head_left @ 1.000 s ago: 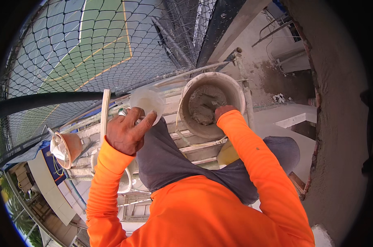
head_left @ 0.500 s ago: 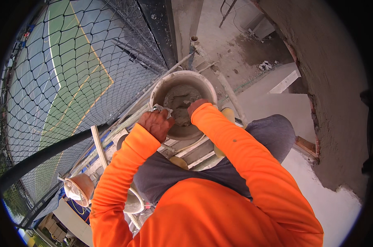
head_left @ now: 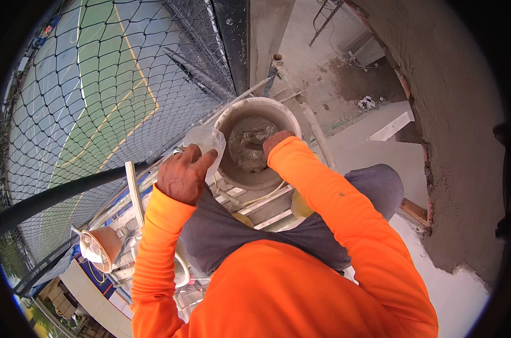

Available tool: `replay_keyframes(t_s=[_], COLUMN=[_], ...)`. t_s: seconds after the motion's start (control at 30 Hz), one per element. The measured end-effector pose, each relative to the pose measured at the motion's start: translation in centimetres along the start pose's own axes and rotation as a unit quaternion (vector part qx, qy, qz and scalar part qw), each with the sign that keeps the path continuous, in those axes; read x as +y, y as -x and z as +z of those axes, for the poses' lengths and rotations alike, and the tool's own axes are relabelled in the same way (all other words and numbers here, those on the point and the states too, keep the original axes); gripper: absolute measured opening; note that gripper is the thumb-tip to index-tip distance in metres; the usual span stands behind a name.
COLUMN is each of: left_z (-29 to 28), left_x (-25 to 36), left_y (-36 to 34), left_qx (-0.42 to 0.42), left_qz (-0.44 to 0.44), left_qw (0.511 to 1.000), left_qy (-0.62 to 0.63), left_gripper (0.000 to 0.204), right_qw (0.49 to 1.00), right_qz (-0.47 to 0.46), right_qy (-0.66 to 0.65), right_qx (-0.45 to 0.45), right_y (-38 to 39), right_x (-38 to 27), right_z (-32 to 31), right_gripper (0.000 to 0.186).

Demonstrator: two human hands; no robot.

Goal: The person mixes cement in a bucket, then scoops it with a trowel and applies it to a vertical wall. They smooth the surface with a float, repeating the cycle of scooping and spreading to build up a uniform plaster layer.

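My left hand is closed on a translucent plastic container, held at the left rim of a large pale bucket. Grey wet mortar lies inside the bucket. My right hand is curled over the bucket's right side; a narrow dark shape shows in the mortar by its fingers, but what it grips is mostly hidden. Both forearms wear orange sleeves, and my knees in grey trousers flank the bucket's near side.
Scaffold poles and planks support the work spot. Netting over a sports court is on the left, with a black rail. A small orange bucket sits lower left. A plastered wall rises on the right.
My left hand moved right to the bucket with the container, dipped low, then lifted slightly back left. My right hand stays in the bucket. The camera view has shifted.
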State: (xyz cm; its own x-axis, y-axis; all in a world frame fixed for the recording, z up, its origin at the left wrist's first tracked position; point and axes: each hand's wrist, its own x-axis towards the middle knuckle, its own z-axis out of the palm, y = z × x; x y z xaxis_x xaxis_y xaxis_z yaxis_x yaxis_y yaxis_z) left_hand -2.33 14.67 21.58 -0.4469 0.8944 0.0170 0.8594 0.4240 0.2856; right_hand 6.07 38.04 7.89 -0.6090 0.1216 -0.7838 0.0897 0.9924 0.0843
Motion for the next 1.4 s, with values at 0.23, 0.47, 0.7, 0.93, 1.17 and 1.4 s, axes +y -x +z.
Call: replay_keyframes(t_s=[0.23,0.47,0.7,0.93,1.17,1.4], left_z=[-6.9,-2.0,11.2,11.6,8.0,24.0], left_x=[-4.1,-9.2,-11.1,-7.9,-5.7,-5.9], left_y=[13.5,35.4,50.6,47.9,23.8,4.7], left_qx=[0.156,0.180,0.060,0.084,0.273,-0.054], left_qz=[-0.259,-0.485,-0.637,-0.658,-0.423,-0.420], left_qw=[0.953,0.855,0.768,0.747,0.845,0.846], left_qy=[-0.020,-0.043,-0.043,-0.045,0.179,0.323], left_gripper=[0.021,0.019,0.008,0.015,0.024,0.065], right_qw=[0.995,0.989,0.992,0.985,0.973,0.995], right_qz=[0.024,-0.055,-0.033,-0.072,-0.094,0.071], right_qy=[0.090,0.123,0.124,0.155,0.157,0.070], right_qx=[0.028,-0.060,0.020,0.020,0.144,-0.009], right_y=[-4.7,-1.9,-2.0,-3.5,-1.8,-4.4], right_x=[-0.7,-4.0,0.0,-5.9,2.1,-1.0], right_z=[-2.6,2.8,-2.7,3.6,2.5,1.9], right_gripper=[0.028,0.028,0.023,0.022,0.020,0.025])
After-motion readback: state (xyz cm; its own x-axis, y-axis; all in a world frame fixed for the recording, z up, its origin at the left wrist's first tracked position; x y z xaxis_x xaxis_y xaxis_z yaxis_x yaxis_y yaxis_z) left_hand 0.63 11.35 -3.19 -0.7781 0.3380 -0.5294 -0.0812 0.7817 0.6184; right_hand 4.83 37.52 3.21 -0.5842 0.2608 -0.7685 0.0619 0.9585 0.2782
